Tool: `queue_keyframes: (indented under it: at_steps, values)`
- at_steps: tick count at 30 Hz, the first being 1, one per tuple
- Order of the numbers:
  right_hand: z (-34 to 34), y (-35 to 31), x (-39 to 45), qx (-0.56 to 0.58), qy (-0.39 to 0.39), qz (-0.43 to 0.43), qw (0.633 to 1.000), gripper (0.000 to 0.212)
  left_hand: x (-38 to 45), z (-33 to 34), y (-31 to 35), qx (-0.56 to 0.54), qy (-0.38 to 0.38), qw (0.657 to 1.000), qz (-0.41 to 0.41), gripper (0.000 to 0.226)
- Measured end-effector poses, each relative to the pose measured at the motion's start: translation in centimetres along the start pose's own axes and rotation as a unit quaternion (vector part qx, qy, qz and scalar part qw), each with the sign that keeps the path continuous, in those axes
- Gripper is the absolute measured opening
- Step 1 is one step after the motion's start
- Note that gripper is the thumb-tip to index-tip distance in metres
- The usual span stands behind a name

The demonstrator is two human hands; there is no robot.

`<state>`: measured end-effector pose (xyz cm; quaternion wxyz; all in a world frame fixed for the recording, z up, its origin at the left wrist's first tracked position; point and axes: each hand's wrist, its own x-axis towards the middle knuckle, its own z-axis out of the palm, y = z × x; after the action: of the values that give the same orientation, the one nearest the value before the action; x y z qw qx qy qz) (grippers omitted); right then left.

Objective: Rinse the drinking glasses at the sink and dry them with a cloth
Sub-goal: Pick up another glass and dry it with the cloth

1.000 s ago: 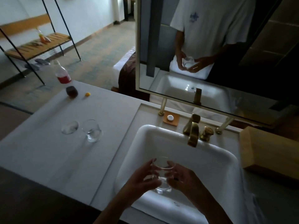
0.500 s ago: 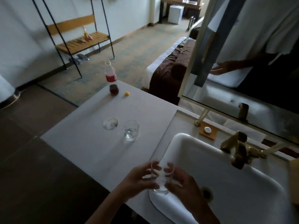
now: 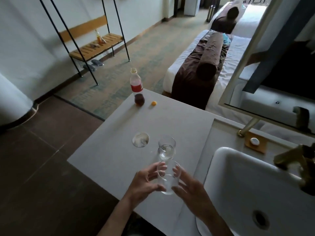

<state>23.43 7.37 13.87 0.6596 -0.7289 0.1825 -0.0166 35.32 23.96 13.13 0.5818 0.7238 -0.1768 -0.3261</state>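
On the pale grey surface (image 3: 119, 133), from left: a round clear glass disc (image 3: 140, 139), then an upright clear drinking glass (image 3: 166, 148), with open room around both. Just nearer, the left hand (image 3: 144, 182) and right hand (image 3: 190, 188) cup a second clear tumbler (image 3: 167, 178) upright between curled fingers, left of the white basin (image 3: 238, 184).

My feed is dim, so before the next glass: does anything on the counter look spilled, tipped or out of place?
Nothing looks spilled or tipped. One oddity: the cola bottle at the counter's far edge stands uncapped, with a small orange cap lying beside it. The standing glass is upright; both hands hold the other glass over the counter.
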Motion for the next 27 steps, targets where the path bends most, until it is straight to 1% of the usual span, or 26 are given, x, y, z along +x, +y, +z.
queue_keyframes:
  at_steps: [2,6,10,12,16,21,27]
  values:
    - [2.2,-0.3,2.5,0.001,0.0,0.011,1.0,0.062,2.0,-3.1,-0.7,0.003,-0.006,1.0,-0.003,0.084]
    - [6.8,-0.9,7.6,0.007,0.028,0.036,0.999,0.063,5.7,-9.2,-1.6,0.018,-0.023,0.999,-0.013,0.084]
    - [10.4,-1.2,12.7,-0.018,0.047,0.026,0.998,0.058,9.4,-14.3,-2.3,0.026,-0.039,0.999,-0.026,0.084]
    - [11.8,-1.0,15.1,-0.041,0.068,0.023,0.997,0.06,11.6,-16.2,-2.8,0.043,-0.052,0.997,-0.03,0.084]
    - [13.2,-0.2,19.0,-0.12,0.106,0.019,0.987,0.071,15.7,-18.7,-3.9,0.079,-0.071,0.994,-0.03,0.088]
    - [13.7,0.7,21.9,-0.102,0.137,0.046,0.984,0.069,19.0,-20.3,-4.3,0.121,-0.088,0.989,0.002,0.083]
    - [13.5,0.7,23.9,-0.106,0.173,0.069,0.977,0.061,21.5,-20.9,-5.3,0.112,-0.115,0.987,0.018,0.078]
